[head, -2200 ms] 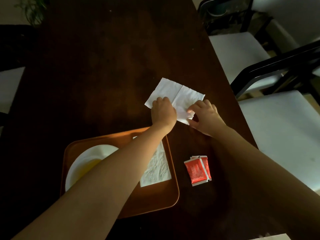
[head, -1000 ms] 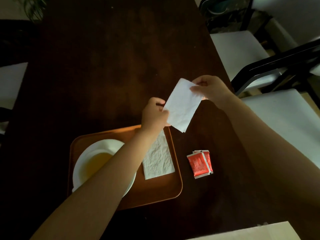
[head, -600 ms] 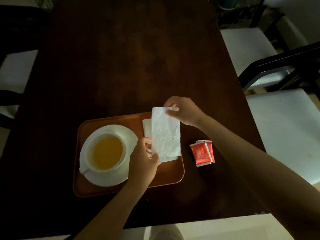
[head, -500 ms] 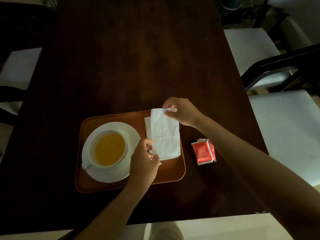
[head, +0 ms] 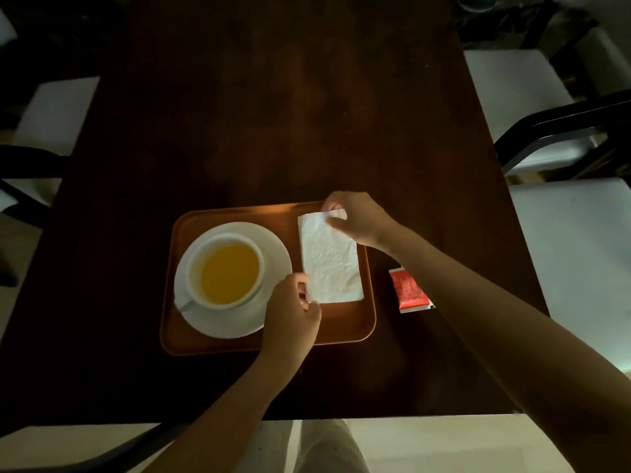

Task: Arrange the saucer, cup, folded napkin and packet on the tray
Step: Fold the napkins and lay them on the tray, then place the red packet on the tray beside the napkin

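Observation:
An orange tray [head: 345, 327] lies on the dark table near its front edge. On the tray's left half a white saucer [head: 276, 254] carries a white cup [head: 225, 268] of yellow liquid. A white folded napkin [head: 330, 261] lies flat on the tray's right half. My left hand [head: 290, 312] pinches the napkin's near left corner. My right hand [head: 355, 220] pinches its far right corner. A red packet [head: 409, 290] lies on the table just right of the tray, partly hidden by my right forearm.
The dark wooden table [head: 290, 114] stretches away beyond the tray. White-cushioned chairs with black frames [head: 560, 131] stand along the right side, and another white seat [head: 51, 114] stands at the left.
Both hands lifted the napkin from the table beyond the tray, brought it over the tray's right half and lowered it flat onto a napkin lying there. The view shifted toward me.

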